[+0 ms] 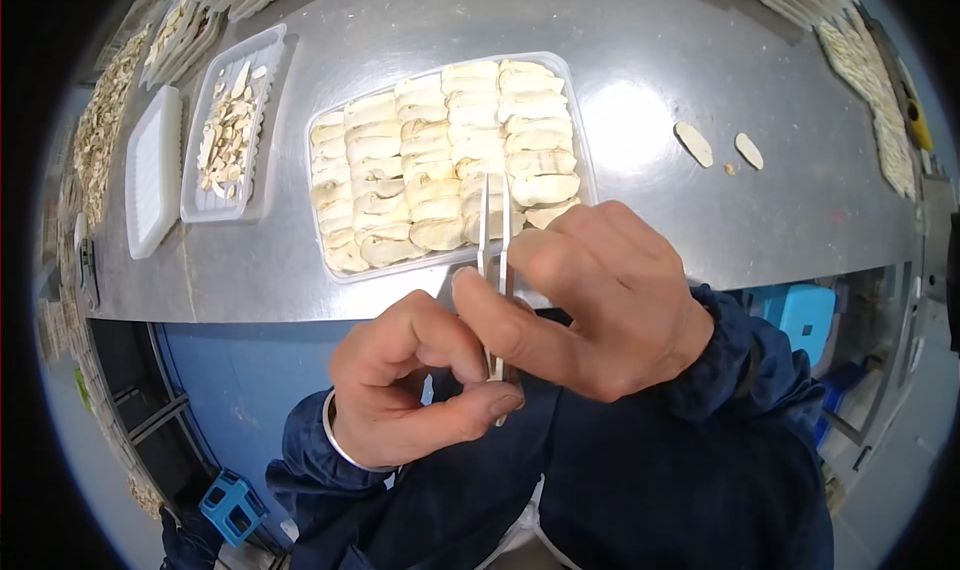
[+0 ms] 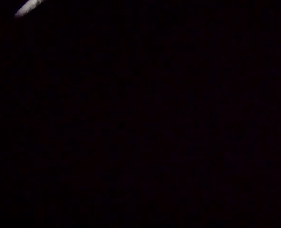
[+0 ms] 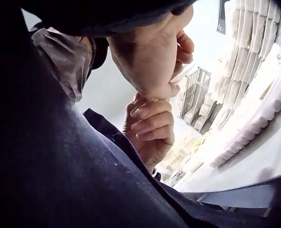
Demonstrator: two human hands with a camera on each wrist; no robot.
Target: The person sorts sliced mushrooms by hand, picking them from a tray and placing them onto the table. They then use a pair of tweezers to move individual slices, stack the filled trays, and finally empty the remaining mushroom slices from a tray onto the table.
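Both bare hands meet over the front edge of the steel table, around a pair of metal tweezers point(image 1: 484, 232). The tweezers point away from the body, their two tips apart with nothing between them. The left hand point(image 1: 405, 380) pinches their rear end between thumb and forefinger. Curled fingers of the right hand point(image 1: 605, 300) grip them further forward. Beyond the tips lies a clear plastic tray point(image 1: 584, 135) filled with rows of overlapping pale slices point(image 1: 430, 160). The right wrist view shows the right hand point(image 3: 150, 61) touching the left hand point(image 3: 152, 126). The left wrist view is almost wholly dark.
To the left stand a tray point(image 1: 236, 210) of small broken pieces point(image 1: 228, 135) and a white ridged tray point(image 1: 152, 175). Two loose slices point(image 1: 693, 145) lie at right on the steel table point(image 1: 660, 220). Blue plastic stools point(image 1: 232, 507) stand below.
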